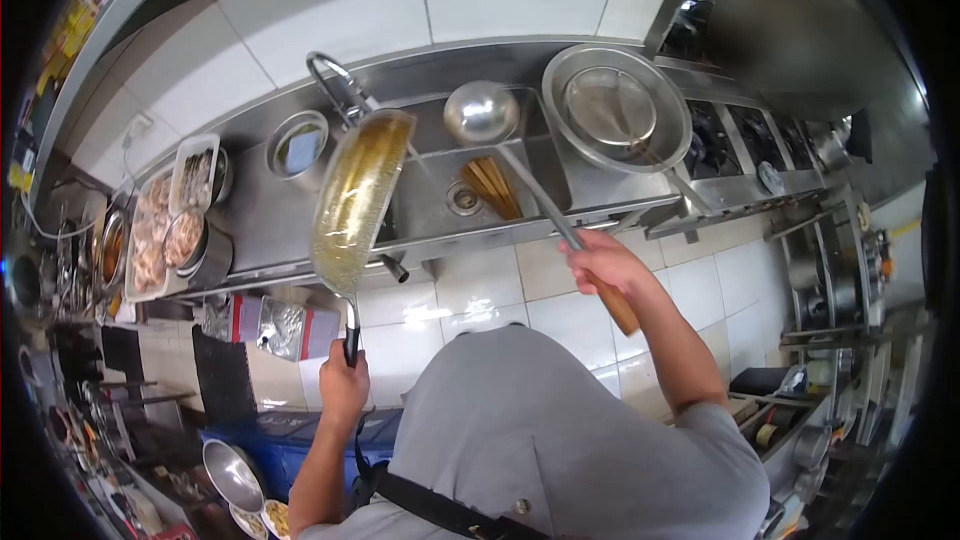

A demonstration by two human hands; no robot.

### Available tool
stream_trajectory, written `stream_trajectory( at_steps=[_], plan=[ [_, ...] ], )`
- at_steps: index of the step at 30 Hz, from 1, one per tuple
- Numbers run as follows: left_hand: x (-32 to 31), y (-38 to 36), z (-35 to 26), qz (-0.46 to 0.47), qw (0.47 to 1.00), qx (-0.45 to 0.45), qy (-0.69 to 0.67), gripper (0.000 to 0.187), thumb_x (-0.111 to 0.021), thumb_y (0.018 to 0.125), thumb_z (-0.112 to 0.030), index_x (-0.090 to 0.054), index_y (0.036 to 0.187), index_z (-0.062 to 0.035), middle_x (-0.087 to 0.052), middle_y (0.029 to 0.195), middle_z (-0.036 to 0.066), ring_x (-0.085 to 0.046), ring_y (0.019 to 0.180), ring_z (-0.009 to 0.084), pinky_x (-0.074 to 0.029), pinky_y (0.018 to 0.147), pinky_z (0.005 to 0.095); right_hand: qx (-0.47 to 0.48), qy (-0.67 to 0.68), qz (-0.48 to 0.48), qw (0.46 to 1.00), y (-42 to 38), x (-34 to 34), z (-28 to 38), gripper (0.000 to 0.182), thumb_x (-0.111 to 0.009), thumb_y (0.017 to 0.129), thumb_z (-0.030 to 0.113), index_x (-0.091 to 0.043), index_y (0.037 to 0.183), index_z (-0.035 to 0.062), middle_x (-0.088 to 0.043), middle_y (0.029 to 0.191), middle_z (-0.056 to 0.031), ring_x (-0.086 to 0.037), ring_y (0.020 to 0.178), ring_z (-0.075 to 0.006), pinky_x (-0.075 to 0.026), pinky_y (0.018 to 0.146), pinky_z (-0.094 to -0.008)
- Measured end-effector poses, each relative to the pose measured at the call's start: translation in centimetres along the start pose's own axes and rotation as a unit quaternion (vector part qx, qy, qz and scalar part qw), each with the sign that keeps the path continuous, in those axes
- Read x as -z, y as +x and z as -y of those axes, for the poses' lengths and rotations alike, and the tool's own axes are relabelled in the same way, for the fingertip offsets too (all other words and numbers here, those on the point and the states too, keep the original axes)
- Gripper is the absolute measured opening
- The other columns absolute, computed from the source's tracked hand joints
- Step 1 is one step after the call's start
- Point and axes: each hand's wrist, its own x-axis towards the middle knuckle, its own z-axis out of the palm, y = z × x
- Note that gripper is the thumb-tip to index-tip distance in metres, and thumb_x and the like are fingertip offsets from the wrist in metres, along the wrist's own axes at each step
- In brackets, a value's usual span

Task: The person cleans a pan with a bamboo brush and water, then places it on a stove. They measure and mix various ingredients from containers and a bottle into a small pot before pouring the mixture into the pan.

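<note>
My left hand (345,382) is closed round the black handle of a wok (358,202). The wok is tilted steeply over the sink's left front edge, and its golden-brown surface glistens. In my right hand (606,266) is a long ladle (538,195), gripped near its wooden handle end. The ladle's round steel bowl hangs over the back of the sink (548,152). A bamboo wok brush (490,188) lies in the sink beside the drain. The faucet (340,85) stands behind the wok.
A large metal basin (668,152) with a strainer (610,105) stands right of the sink, before gas burners (712,140). Trays of raw meat (150,230) and a pot with a blue sponge (302,150) are on the left counter. A blue bin (285,440) is low left.
</note>
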Motion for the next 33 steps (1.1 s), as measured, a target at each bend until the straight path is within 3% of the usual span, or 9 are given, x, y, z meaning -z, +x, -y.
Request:
stream_trajectory(
  at_steps=[7,9,19,22,25,26,28,32,33],
  plan=[
    [0.6,-3.4,1.9,-0.035,0.994,0.083,-0.059,0.019,-0.066,0.085,-0.012,-0.054,0.095,0.0000,-0.060,0.064,0.020,-0.060,0.059,0.0402,-0.045,0.058,0.0462,-0.125,0.045,0.069,0.989,9.8,-6.3,-2.3,0.028,-0.059,0.084,0.003,-0.051,0.111,-0.0001,-0.048,0.068,-0.0025,-0.043,0.047,-0.0092,-0.036,0.041,-0.0215],
    [0.7,-3.5,2.2,-0.033,0.990,0.116,-0.078,0.019,-0.066,0.085,-0.012,-0.054,0.094,0.0000,-0.057,0.061,0.018,-0.057,0.055,0.0363,-0.044,0.056,0.0440,-0.166,0.186,0.111,0.962,11.2,-6.5,-3.7,0.025,-0.059,0.084,0.002,-0.051,0.107,-0.0002,-0.049,0.066,-0.0030,-0.043,0.046,-0.0095,-0.036,0.039,-0.0188],
    [-0.2,-1.8,5.6,-0.046,0.968,0.131,-0.211,0.015,-0.066,0.085,-0.005,-0.053,0.089,0.0029,-0.053,0.060,0.010,-0.047,0.052,0.0165,-0.041,0.053,0.0343,-0.169,0.173,0.104,0.965,10.7,-7.8,-4.6,0.024,-0.060,0.084,0.002,-0.050,0.105,0.0014,-0.050,0.065,-0.0040,-0.043,0.046,-0.0089,-0.036,0.039,-0.0192],
    [-0.2,-1.0,5.6,-0.014,0.954,0.162,-0.252,0.014,-0.064,0.086,-0.004,-0.051,0.088,0.0001,-0.049,0.058,0.005,-0.044,0.048,0.0139,-0.038,0.047,0.0319,-0.176,0.095,0.090,0.976,10.1,-7.9,-3.8,0.018,-0.060,0.085,0.005,-0.052,0.101,0.0035,-0.050,0.066,-0.0036,-0.043,0.046,-0.0099,-0.037,0.040,-0.0231],
    [1.2,0.0,3.5,0.034,0.911,0.209,-0.355,0.015,-0.062,0.089,-0.004,-0.048,0.087,-0.0044,-0.045,0.057,0.000,-0.042,0.043,0.0102,-0.034,0.039,0.0296,-0.110,-0.125,-0.010,0.986,11.4,-6.3,-5.1,0.035,-0.062,0.079,0.012,-0.055,0.110,-0.0033,-0.057,0.071,-0.0088,-0.057,0.055,-0.0194,-0.047,0.045,-0.0322],
    [1.3,0.3,3.5,0.036,0.911,0.208,-0.354,0.015,-0.062,0.089,-0.004,-0.048,0.087,-0.0044,-0.045,0.057,0.000,-0.042,0.043,0.0102,-0.034,0.039,0.0296,-0.020,-0.303,-0.039,0.952,11.0,-5.9,-4.8,0.033,-0.061,0.076,0.010,-0.056,0.105,-0.0054,-0.059,0.076,-0.0155,-0.061,0.063,-0.0249,-0.049,0.050,-0.0365],
    [1.3,0.8,3.5,0.066,0.884,0.213,-0.410,0.017,-0.061,0.090,-0.004,-0.045,0.088,-0.0070,-0.043,0.056,-0.001,-0.042,0.040,0.0085,-0.031,0.033,0.0281,0.157,-0.618,-0.091,0.765,10.4,-4.7,-4.0,0.030,-0.058,0.071,0.008,-0.058,0.095,-0.0096,-0.063,0.086,-0.0290,-0.069,0.079,-0.0359,-0.054,0.059,-0.0449],
    [2.8,1.3,2.7,0.110,0.856,0.215,-0.457,0.016,-0.061,0.089,-0.002,-0.045,0.088,-0.0066,-0.043,0.057,0.000,-0.042,0.039,0.0100,-0.033,0.034,0.0286,0.142,-0.632,-0.088,0.757,11.2,-3.5,-2.0,0.028,-0.061,0.074,0.009,-0.059,0.097,-0.0081,-0.062,0.081,-0.0224,-0.066,0.068,-0.0309,-0.053,0.056,-0.0428],
    [3.1,1.5,2.5,0.140,0.824,0.231,-0.498,0.016,-0.061,0.089,-0.002,-0.046,0.089,-0.0068,-0.044,0.059,0.001,-0.041,0.039,0.0104,-0.033,0.034,0.0289,0.030,-0.497,-0.043,0.866,11.0,-3.7,-0.4,0.025,-0.063,0.077,0.009,-0.059,0.095,-0.0072,-0.060,0.077,-0.0175,-0.063,0.063,-0.0268,-0.052,0.053,-0.0402]
  ],
)
